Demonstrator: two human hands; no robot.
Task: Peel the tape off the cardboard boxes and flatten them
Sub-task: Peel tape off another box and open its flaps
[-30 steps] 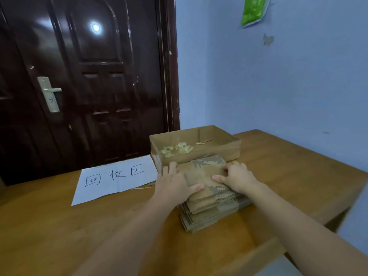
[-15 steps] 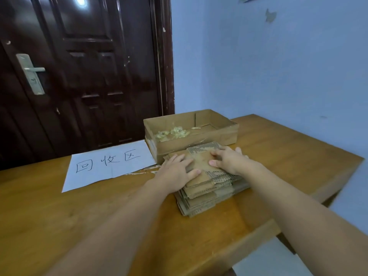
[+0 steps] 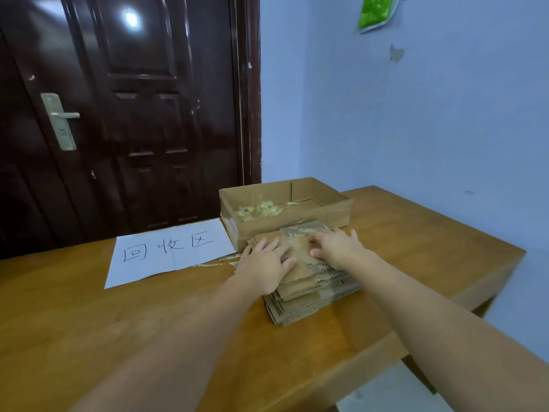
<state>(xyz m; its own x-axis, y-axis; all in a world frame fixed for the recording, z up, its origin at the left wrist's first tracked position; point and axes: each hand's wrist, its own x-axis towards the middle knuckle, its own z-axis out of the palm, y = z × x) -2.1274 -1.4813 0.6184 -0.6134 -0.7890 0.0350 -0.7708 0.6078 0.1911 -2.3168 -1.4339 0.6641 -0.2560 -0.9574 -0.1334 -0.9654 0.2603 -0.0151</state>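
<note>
Your left hand (image 3: pixel 264 264) and right hand (image 3: pixel 337 248) lie flat, fingers spread, pressing the stack of flattened boxes (image 3: pixel 309 288) just in front of the open tray box (image 3: pixel 285 214). That tray holds peeled tape (image 3: pixel 260 210); flattening looks nearly done.

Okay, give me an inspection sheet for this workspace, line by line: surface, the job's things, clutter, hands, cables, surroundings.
Surface: wooden table, bare wood showing on the right.
Job's things: stack of flattened cardboard near the table's front edge; open cardboard box right behind it, crumpled tape inside.
Clutter: white paper sign with handwritten characters, lying flat left of the box; pale scraps at its near edge.
Hands: left hand and right hand both flat on top of the stack, pressing it.
Cables: nothing seen.
Surroundings: dark door with metal handle; blue wall with a green sheet.
</note>
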